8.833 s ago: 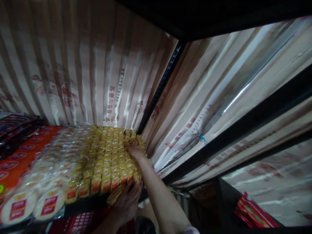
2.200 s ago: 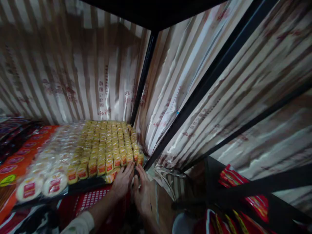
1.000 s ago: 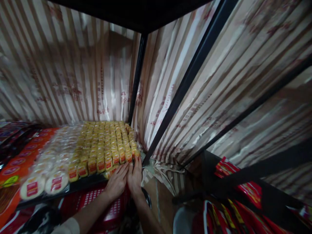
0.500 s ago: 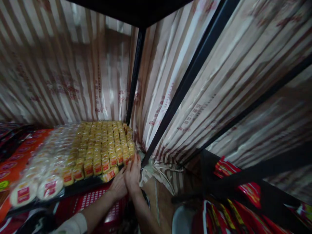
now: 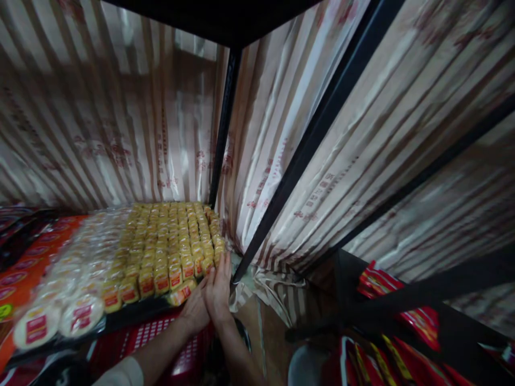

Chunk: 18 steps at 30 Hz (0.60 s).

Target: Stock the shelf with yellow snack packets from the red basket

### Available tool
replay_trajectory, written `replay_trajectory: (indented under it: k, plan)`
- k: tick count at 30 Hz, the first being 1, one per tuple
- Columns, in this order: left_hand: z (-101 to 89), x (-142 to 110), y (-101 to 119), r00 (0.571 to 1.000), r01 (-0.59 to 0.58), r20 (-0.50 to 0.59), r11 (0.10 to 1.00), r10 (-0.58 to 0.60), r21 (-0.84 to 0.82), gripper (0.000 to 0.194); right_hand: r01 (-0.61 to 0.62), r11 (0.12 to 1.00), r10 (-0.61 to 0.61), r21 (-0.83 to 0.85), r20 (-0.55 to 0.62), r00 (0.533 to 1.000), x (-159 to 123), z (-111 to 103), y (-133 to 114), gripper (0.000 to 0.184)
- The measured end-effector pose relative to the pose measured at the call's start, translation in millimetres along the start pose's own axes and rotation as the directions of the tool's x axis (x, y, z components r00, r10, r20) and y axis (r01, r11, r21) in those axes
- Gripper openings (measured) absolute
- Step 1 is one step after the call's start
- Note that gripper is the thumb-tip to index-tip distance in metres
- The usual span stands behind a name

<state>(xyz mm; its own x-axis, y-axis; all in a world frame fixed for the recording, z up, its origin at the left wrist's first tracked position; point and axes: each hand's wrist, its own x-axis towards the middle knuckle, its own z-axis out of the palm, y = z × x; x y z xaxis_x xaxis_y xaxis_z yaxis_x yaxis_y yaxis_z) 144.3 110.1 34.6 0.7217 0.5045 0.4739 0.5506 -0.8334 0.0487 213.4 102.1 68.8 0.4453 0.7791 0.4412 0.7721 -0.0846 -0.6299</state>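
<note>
Rows of small yellow snack packets with red labels [image 5: 164, 241] stand tightly packed on the dark shelf [image 5: 134, 313]. At their front right corner, my right hand [image 5: 218, 289] presses with its fingers stretched out along the end packets. Close against it, my left hand [image 5: 195, 310] reaches the front of the same rows, fingers extended and their tips partly hidden by the right hand. One yellow packet [image 5: 182, 292] lies on its side at the shelf's front edge, just left of my left hand. Neither hand visibly holds anything.
Clear-wrapped round white cakes [image 5: 81, 316] and an orange printed package [image 5: 30, 268] lie to the left. A red perforated basket [image 5: 153, 335] sits below the shelf. Black posts [image 5: 225, 128] and a slanting bar [image 5: 301, 155] frame the corner; red packets [image 5: 398, 295] are at right.
Earlier my right hand was among the back packets and my left held yellow packets at the front. Both have come together at the front right corner. In the last second they have barely moved.
</note>
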Motion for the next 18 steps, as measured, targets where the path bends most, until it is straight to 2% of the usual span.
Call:
replay_trajectory:
  k: [2,5,10,13,18]
  plan:
    - [-2.7,-3,-3,0.998,-0.053,-0.020,0.998,0.054,0.023,0.041,0.023,1.000,-0.023,0.020,0.011,1.000,15,-5,-9,0.049]
    - [-7.7,-3,-4,0.987,-0.130,-0.085,0.987,0.138,0.095,0.037,0.003,1.000,-0.002,-0.019,0.017,1.000,55,-11,-25,0.048]
    - [-12.1,-3,-9,0.974,-0.135,-0.152,0.969,0.168,0.206,0.037,-0.053,0.985,0.074,-0.165,0.122,0.990,133,-4,-50,0.042]
    - [-9.1,-7,-12,0.950,-0.123,-0.246,0.955,0.192,0.269,0.036,-0.115,0.955,0.174,-0.275,0.203,0.964,166,7,-56,0.039]
    - [-4.6,-14,-15,0.955,-0.107,-0.229,0.938,0.189,0.329,0.042,-0.123,0.895,0.279,-0.429,0.324,0.904,198,23,-51,0.037]
